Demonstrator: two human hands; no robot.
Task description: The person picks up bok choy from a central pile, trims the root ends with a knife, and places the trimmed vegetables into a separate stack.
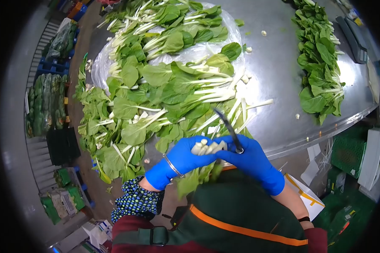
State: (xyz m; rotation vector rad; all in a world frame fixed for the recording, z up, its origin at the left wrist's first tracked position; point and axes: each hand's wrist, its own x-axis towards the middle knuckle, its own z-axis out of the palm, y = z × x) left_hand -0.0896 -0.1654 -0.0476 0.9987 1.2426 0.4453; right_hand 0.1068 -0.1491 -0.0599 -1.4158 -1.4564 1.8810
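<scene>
My left hand, in a blue glove, is closed around a small bunch of bok choy. The pale cut stem ends point up between my hands, and the leaves hang below, somewhat blurred. In my right hand, also gloved in blue, is a knife with a dark curved blade pointing up and away from me. Its handle is mostly hidden in the fingers, which are close to the stem ends. Just beyond my hands lies a large heap of loose bok choy, partly on clear plastic.
The heap covers the left of the metal table. A row of bok choy lines its right side, near a dark grey device. Stem scraps lie about. Green crates stand on the right, packed vegetables on the left.
</scene>
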